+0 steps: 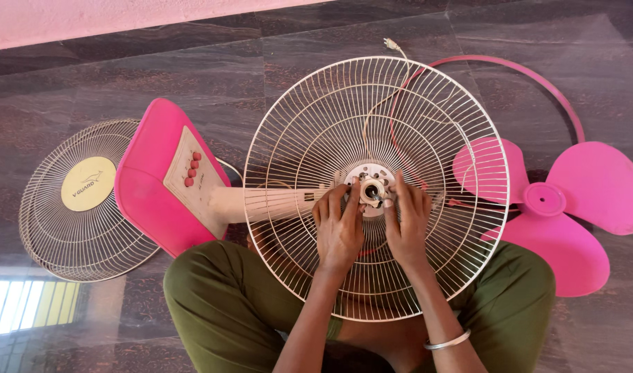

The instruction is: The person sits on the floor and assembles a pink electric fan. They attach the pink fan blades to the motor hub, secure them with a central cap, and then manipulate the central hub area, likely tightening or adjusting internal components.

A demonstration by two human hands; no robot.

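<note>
While the rear fan guard (376, 186) lies flat (facing up), both hands pinch its hub (371, 191).

Dark veined stone floor (88, 76) meets a pink wall (88, 17); barred window light (26, 304) reflects lower left

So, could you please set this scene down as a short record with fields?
Setting: dark stone floor, person seated
Left hand: on rear wire guard, fingertips at centre hub
Right hand: at hub, opposite side
Fan base: pink, tipped on its side, left
Front guard: flat, far left
Blade: pink, right
Pink ring: behind guard
</note>
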